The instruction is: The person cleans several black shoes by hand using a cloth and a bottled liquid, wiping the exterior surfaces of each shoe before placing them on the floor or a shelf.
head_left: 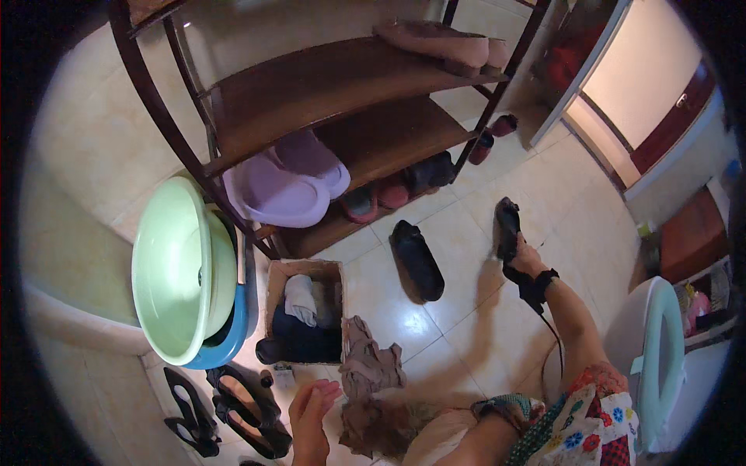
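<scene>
My right hand (527, 255) reaches far forward, its fingers closed on one end of a black shoe (508, 221). A black band with a cable circles that wrist. Left of it, the other black shoe (417, 262) lies on the tiled floor. Low in the picture is my left hand (315, 404), its fingers stretched out and holding nothing. Beside that hand, a crumpled brown cloth (371, 359) spreads over the floor by a cardboard box (305, 268). Inside the box are a pale folded cloth (301, 300) and dark cloth.
A dark wooden rack (334, 78) carries beige shoes (443, 45), lilac basins (287, 194) and several slippers (392, 194). Green basins (171, 272) lean beside it above a blue one (229, 342). Black shoes (247, 408) stand lower left; a pale-green-rimmed bin (660, 349) is at right.
</scene>
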`<control>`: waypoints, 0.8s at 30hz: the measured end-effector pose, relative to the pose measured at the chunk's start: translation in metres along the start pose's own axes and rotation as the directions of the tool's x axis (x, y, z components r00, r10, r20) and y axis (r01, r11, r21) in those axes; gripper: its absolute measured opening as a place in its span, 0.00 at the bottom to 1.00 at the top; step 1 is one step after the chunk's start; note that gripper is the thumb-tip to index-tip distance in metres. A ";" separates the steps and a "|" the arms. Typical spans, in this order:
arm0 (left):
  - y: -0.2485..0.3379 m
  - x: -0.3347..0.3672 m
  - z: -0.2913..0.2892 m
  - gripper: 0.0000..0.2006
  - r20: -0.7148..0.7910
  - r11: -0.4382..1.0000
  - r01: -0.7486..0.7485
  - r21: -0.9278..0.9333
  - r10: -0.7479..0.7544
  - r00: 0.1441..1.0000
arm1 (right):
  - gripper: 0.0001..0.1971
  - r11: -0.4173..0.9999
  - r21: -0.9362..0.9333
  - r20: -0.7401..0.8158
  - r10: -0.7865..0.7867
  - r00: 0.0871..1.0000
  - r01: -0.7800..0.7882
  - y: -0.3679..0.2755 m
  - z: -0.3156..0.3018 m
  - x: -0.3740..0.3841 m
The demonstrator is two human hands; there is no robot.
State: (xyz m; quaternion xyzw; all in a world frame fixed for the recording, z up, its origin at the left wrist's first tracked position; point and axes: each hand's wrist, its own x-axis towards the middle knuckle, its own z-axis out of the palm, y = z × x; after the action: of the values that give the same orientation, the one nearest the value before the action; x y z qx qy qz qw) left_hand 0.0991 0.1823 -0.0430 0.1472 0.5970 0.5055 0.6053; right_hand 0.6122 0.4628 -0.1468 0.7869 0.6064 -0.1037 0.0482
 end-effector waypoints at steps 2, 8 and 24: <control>-0.002 0.003 0.000 0.14 -0.017 0.999 -0.037 0.005 0.037 0.999 | 0.42 0.987 0.127 -0.039 -0.092 0.995 0.096 0.051 0.015 0.027; -0.001 -0.003 -0.005 0.16 -0.066 0.998 0.052 -0.047 -0.055 0.996 | 0.26 0.945 0.324 0.006 0.038 0.999 -0.038 0.055 0.028 0.057; -0.030 -0.053 -0.116 0.48 -0.177 0.982 -0.051 -0.180 0.018 0.984 | 0.09 0.584 0.666 -0.430 -0.209 0.878 0.465 -0.087 -0.027 -0.202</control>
State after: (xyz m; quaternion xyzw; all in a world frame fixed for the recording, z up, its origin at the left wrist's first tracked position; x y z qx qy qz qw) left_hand 0.0230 0.0779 -0.0641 0.0563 0.5961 0.5797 0.5526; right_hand 0.4820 0.2999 -0.0717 0.6090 0.6470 -0.2295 -0.3972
